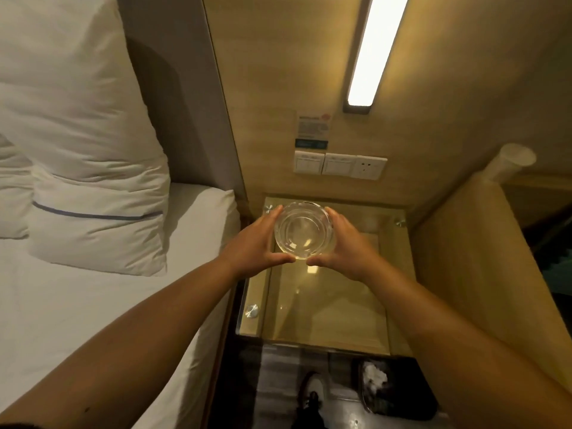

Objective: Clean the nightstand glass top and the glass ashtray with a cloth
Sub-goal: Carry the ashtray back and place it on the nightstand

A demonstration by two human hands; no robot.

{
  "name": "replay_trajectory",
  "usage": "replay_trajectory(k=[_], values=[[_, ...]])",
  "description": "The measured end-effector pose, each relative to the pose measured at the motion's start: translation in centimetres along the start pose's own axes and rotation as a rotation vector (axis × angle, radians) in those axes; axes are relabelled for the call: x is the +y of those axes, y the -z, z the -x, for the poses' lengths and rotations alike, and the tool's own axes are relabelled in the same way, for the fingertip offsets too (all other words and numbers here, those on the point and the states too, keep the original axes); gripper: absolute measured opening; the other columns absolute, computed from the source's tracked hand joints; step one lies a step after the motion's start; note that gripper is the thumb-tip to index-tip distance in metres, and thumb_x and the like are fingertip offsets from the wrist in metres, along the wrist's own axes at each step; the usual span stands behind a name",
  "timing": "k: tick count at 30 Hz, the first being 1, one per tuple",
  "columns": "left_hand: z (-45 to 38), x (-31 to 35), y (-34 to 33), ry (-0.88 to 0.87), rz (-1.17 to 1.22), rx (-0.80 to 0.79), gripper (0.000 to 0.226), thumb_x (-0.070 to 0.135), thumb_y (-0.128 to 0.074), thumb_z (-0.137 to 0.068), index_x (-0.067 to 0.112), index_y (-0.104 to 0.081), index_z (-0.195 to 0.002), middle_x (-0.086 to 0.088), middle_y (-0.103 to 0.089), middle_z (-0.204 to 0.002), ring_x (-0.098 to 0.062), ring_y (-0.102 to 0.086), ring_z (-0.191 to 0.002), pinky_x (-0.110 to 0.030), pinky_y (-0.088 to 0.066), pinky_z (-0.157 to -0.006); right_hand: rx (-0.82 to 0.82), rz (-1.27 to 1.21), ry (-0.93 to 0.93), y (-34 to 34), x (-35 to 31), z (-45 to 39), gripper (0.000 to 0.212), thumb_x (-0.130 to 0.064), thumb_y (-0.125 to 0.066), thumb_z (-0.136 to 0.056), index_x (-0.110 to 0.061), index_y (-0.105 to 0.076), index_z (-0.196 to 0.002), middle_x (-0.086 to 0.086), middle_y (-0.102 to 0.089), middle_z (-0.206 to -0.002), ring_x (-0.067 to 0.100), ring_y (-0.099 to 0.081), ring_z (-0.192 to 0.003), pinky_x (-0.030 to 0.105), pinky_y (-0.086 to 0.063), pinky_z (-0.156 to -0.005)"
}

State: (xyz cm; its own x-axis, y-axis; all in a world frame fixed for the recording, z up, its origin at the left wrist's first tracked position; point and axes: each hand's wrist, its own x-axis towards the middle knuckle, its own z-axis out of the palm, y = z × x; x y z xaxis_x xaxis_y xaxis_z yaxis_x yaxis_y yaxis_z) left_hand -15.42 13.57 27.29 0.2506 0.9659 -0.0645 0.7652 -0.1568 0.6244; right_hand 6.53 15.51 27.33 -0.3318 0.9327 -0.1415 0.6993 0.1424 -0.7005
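Nearest, a black waste bin (399, 391) holding crumpled white paper stands on the dark floor beside a white shoe (312, 390), just before the square glass worktop (328, 308) with round metal studs. Above its far half, the left hand (257, 244) and right hand (346, 246) clasp the round clear glass ashtray (305, 232) between them. Beyond, white wall switches (339, 165) sit under a notice (313, 126) whose print is too blurred to read, with the white bed (93, 289) alongside.
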Motion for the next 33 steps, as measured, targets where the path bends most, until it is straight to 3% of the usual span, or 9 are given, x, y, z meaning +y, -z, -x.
replay_trajectory(k=[3, 7, 13, 16, 21, 27, 30, 33], values=[[-3.4, -1.6, -0.5, 0.065, -0.002, -0.002, 0.111, 0.054, -0.077, -0.069, 0.027, -0.008, -0.151, -0.001, -0.027, -0.155, -0.020, -0.035, -0.137, -0.037, -0.039, -0.104, -0.043, -0.013, 0.012, 0.2, 1.5, -4.2, 0.118, -0.039, -0.090, -0.056, -0.021, -0.020, -0.150, -0.001, -0.034, -0.150, 0.018, -0.031, -0.138, 0.040, -0.033, -0.112], [-7.0, -4.0, -1.3, 0.081, 0.072, 0.038, 0.105, 0.054, -0.078, -0.068, 0.038, -0.010, -0.147, 0.001, -0.034, -0.152, -0.017, -0.039, -0.133, -0.023, -0.035, -0.095, -0.090, 0.012, 0.011, -0.3, 3.4, -9.3, 0.121, -0.039, -0.089, -0.056, -0.021, -0.017, -0.151, -0.001, -0.030, -0.153, 0.019, -0.028, -0.140, 0.041, -0.031, -0.113], [-11.6, -9.3, -3.0, 0.160, 0.064, 0.005, 0.110, 0.053, -0.078, -0.069, 0.027, -0.010, -0.152, 0.000, -0.031, -0.154, -0.017, -0.035, -0.137, -0.039, -0.037, -0.108, -0.090, -0.007, 0.035, -3.8, 6.9, -15.8, 0.118, -0.042, -0.090, -0.055, -0.027, -0.019, -0.149, -0.002, -0.036, -0.149, 0.017, -0.034, -0.135, 0.029, -0.030, -0.105], [-13.6, -12.1, -4.2, 0.155, 0.089, -0.003, 0.110, 0.052, -0.078, -0.070, 0.024, -0.011, -0.152, 0.000, -0.032, -0.154, -0.016, -0.034, -0.137, -0.033, -0.034, -0.109, -0.078, -0.048, 0.046, -6.2, 8.7, -18.3, 0.116, -0.040, -0.090, -0.055, -0.027, -0.022, -0.147, 0.000, -0.038, -0.147, 0.015, -0.035, -0.133, 0.026, -0.028, -0.102], [-16.4, -17.6, -6.4, 0.116, 0.091, 0.026, 0.106, 0.053, -0.077, -0.069, 0.027, -0.014, -0.151, 0.001, -0.037, -0.150, -0.013, -0.039, -0.132, -0.019, -0.032, -0.097, -0.062, -0.094, 0.039, -10.0, 11.2, -22.4, 0.107, -0.043, -0.090, -0.050, -0.043, -0.028, -0.137, -0.008, -0.046, -0.136, 0.010, -0.041, -0.124, 0.035, -0.041, -0.102], [-19.3, -23.2, -9.0, 0.108, 0.104, -0.023, 0.107, 0.051, -0.079, -0.068, 0.030, -0.014, -0.151, 0.004, -0.039, -0.149, -0.011, -0.041, -0.132, -0.029, -0.039, -0.104, -0.026, -0.020, 0.023, -13.8, 13.9, -25.8, 0.108, -0.045, -0.089, -0.049, -0.039, -0.028, -0.139, -0.001, -0.049, -0.137, 0.019, -0.045, -0.124, 0.032, -0.039, -0.098], [-20.1, -24.8, -9.9, 0.104, 0.128, -0.014, 0.106, 0.054, -0.078, -0.067, 0.034, -0.015, -0.149, 0.005, -0.040, -0.148, -0.005, -0.042, -0.128, -0.021, -0.038, -0.099, -0.016, 0.008, 0.015, -15.0, 14.6, -27.2, 0.109, -0.043, -0.090, -0.050, -0.038, -0.029, -0.140, -0.002, -0.048, -0.138, 0.019, -0.043, -0.124, 0.028, -0.035, -0.096], [-20.7, -25.7, -10.3, 0.098, 0.184, 0.006, 0.102, 0.055, -0.078, -0.065, 0.043, -0.016, -0.146, 0.010, -0.044, -0.143, 0.006, -0.042, -0.119, -0.015, -0.037, -0.095, -0.042, 0.052, 0.014, -15.4, 15.1, -28.2, 0.109, -0.043, -0.089, -0.053, -0.031, -0.030, -0.143, 0.001, -0.045, -0.141, 0.021, -0.039, -0.128, 0.033, -0.036, -0.104]])
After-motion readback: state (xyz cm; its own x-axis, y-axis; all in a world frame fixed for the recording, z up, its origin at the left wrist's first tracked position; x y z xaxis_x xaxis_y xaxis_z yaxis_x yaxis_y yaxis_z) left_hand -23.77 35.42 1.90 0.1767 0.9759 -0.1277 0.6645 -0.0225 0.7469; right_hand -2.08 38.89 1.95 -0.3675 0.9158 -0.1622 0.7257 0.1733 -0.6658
